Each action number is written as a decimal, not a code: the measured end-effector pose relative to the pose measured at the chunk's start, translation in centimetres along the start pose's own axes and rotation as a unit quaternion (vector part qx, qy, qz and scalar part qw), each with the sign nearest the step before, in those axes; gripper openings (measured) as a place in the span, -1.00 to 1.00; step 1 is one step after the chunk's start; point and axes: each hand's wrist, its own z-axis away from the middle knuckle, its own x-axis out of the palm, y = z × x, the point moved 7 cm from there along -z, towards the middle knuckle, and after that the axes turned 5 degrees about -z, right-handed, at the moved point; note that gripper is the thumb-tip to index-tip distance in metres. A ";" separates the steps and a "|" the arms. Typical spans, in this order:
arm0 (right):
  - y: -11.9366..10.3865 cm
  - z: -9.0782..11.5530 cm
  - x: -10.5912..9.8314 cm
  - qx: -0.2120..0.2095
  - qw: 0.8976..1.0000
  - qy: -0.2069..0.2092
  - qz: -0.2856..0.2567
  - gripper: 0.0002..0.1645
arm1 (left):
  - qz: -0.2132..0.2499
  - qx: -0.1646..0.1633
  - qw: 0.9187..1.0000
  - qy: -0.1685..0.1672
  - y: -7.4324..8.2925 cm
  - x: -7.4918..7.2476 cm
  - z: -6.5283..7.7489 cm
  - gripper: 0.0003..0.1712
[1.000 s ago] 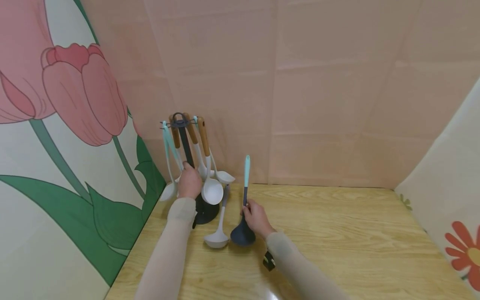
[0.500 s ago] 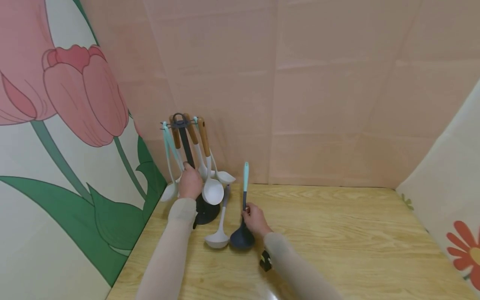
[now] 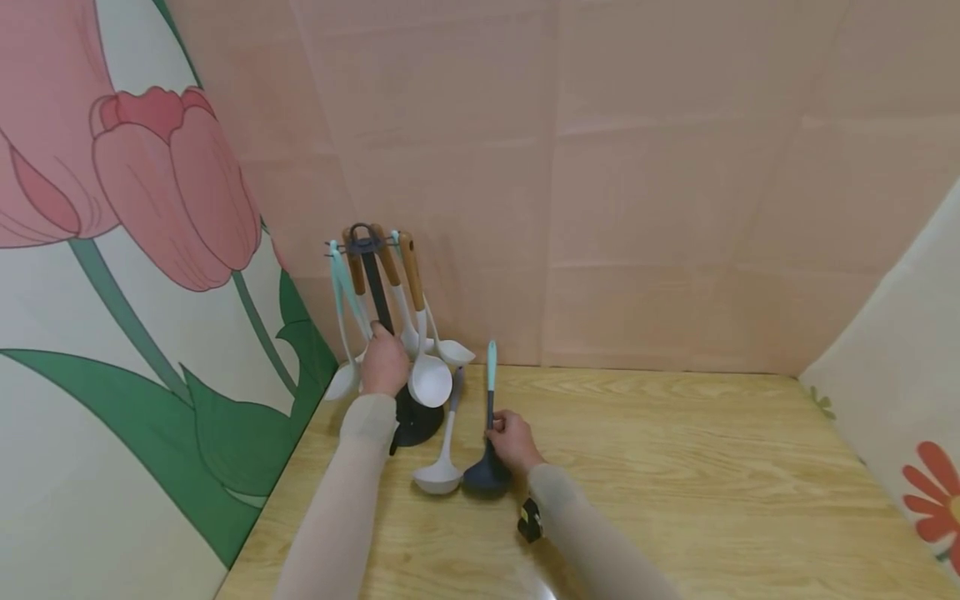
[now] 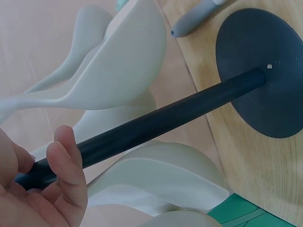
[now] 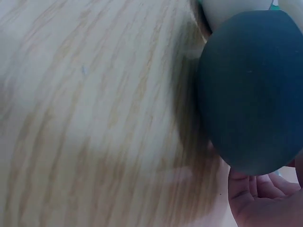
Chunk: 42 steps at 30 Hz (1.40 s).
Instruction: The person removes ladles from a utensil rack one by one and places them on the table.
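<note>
Ladle (image 3: 486,478), dark-bowled, lower centre, beside pale ladle (image 3: 438,478). Handle tip (image 3: 492,345) had sunk; likely being set on desk (image 3: 675,467). Right hand (image 3: 514,442) pinched its shaft (image 3: 491,407); left hand (image 3: 385,363) curled round rack post (image 4: 142,136).

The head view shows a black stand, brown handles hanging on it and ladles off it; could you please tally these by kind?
Black stand: 1
Brown handles on it: 3
Dark blue ladle and pale grey ladle off it: 2
Total: 6
</note>
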 end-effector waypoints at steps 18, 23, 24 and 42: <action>5.3 -2.8 1.5 0.008 0.999 0.007 0.050 -0.70 | 0.004 -0.014 1.000 -0.011 -0.2 0.2 -0.2 -0.37; 4.9 -2.9 1.5 -0.019 0.993 0.019 0.111 -0.83 | -0.005 -0.004 1.000 0.002 -0.1 0.1 -0.2 -0.37; 4.8 -2.9 1.6 -0.021 0.992 0.020 0.124 -0.86 | -0.006 -0.001 1.000 0.004 0.0 0.1 -0.2 -0.37; 5.3 -2.7 1.6 0.019 0.987 0.048 0.154 -0.84 | -0.003 -0.005 1.000 0.001 -0.2 0.2 -0.2 -0.37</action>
